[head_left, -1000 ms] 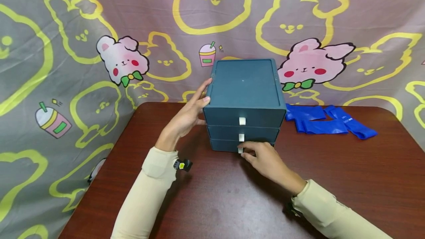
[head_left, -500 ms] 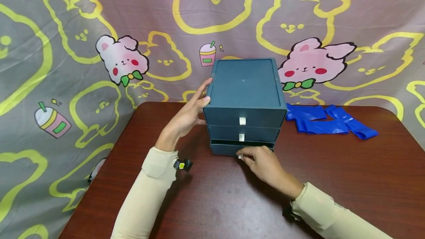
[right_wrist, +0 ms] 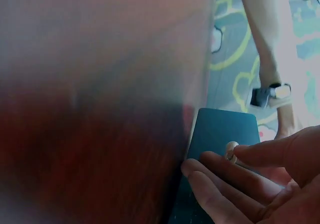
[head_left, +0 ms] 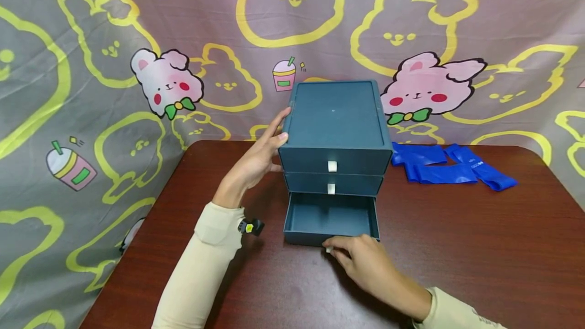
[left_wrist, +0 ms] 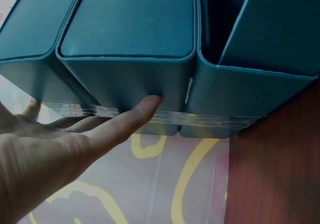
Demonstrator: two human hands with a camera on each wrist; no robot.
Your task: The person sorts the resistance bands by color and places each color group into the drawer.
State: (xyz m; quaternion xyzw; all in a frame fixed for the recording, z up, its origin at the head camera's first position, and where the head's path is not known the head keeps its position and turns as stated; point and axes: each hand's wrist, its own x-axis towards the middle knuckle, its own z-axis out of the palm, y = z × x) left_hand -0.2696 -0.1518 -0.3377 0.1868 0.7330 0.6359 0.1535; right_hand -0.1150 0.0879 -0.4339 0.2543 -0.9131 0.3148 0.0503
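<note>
A dark teal three-drawer box (head_left: 338,116) stands on the table, each drawer front bearing a small white pull tab. Its bottom drawer (head_left: 303,238) is pulled well out, and the part of its inside that shows holds nothing. My right hand (head_left: 365,263) pinches that drawer's white tab (right_wrist: 231,151) between thumb and fingers. Against the box's left side rests my left hand (head_left: 256,159), its fingers straight. In the left wrist view the thumb (left_wrist: 145,108) touches the side wall, near a strip of clear tape (left_wrist: 170,118). The upper two drawers are closed.
Blue flat bands (head_left: 441,171) lie on the brown table (head_left: 457,248) to the right of the box. A patterned cloth (head_left: 219,29) hangs right behind the table and along its left side.
The bottom drawer has slid out toward me from its closed position, drawn by my right hand on its tab. My left hand has stayed against the box.
</note>
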